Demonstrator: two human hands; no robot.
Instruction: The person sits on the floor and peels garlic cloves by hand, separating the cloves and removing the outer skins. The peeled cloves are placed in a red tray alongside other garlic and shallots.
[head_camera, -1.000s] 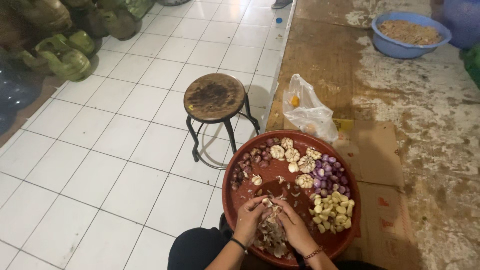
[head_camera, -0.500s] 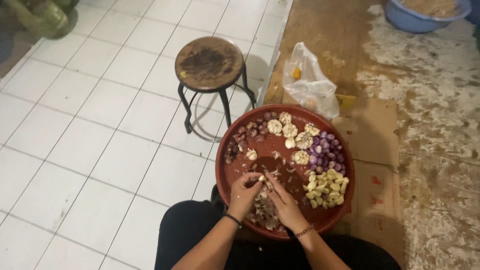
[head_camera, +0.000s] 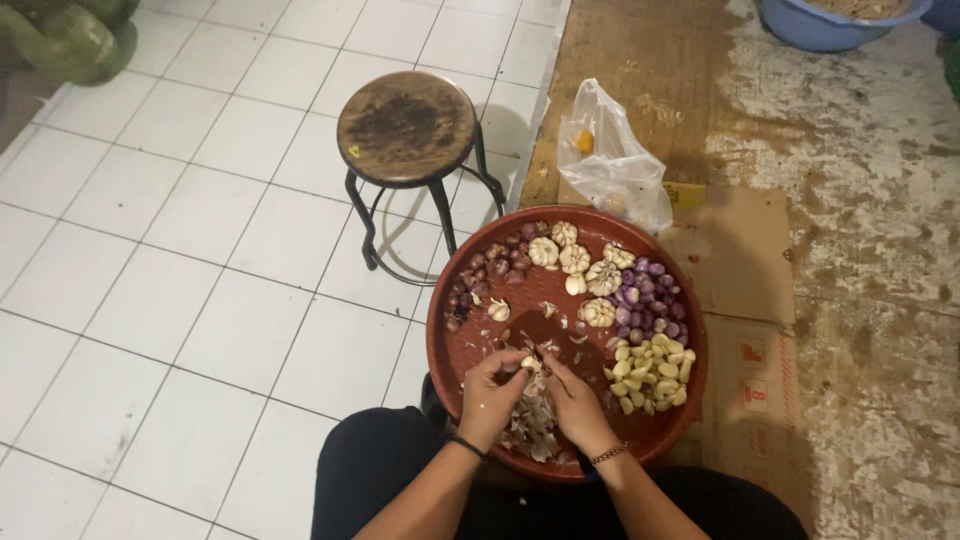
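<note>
Over the last second the view has tipped down and drawn in: the blue basin (head_camera: 835, 22) that sat fully in sight at the far right is now cut by the top edge, and the green gourd-like things (head_camera: 65, 35) have slid to the top left corner. The hands have barely shifted; they were over the near part of the red tray (head_camera: 455, 345) then and are over it now, so the peeling looks to be going on at the same spot, with no new pile begun.

The left hand (head_camera: 493, 392) is curled, fingertips pinching a small pale garlic clove (head_camera: 530, 364); the right hand (head_camera: 578, 398) meets it from the other side, thumb and forefinger closed on the same clove. Below them lies a heap of papery skins (head_camera: 535, 430).

Counting what lies on the tray: six whole garlic bulbs (head_camera: 575, 260) that I can make out, one pile of peeled yellow cloves (head_camera: 650, 372), too many to count surely, one cluster of purple peeled shallots (head_camera: 648, 300), one cluster of darker unpeeled shallots (head_camera: 490, 270). Beyond it stand one round wooden stool (head_camera: 405, 125) and one clear plastic bag (head_camera: 610, 160) on the cardboard (head_camera: 745, 260)
</note>
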